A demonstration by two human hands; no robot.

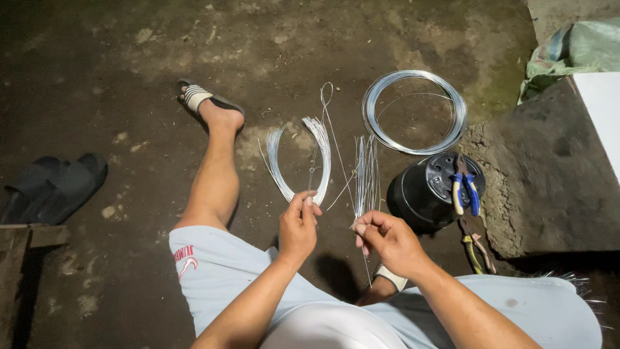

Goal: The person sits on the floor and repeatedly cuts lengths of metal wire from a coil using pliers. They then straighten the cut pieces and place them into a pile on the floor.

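From the head camera, the person sat on the dirt floor [116, 71] with one leg stretched out. The left hand [298, 227] was pinched shut on a bent bunch of thin wires [303, 161], which curved up from the fingers like a bow. The right hand [386, 240] was closed on a straight bunch of wires [367, 174] that stood up from its fingers, with one end poking down below the hand. The two bunches were near each other but apart. One thin wire with a loop [327, 94] at the top rose between them.

To do this well, I think the fingers should hold each bunch tight near its end, so no wire slips out. It would help to keep the ends even and move slowly, because the wire tips look sharp and springy.

A big round wire coil [414, 111] lay on the floor past the hands. A black pot [426, 190] lay on its side by the right hand, with pliers [465, 192] with blue and yellow handles on it. A green sack [571, 52] sat at the top right, beside a big rock [549, 174] and a flat white board [604, 110]. No labels or signs could be seen on any of them.
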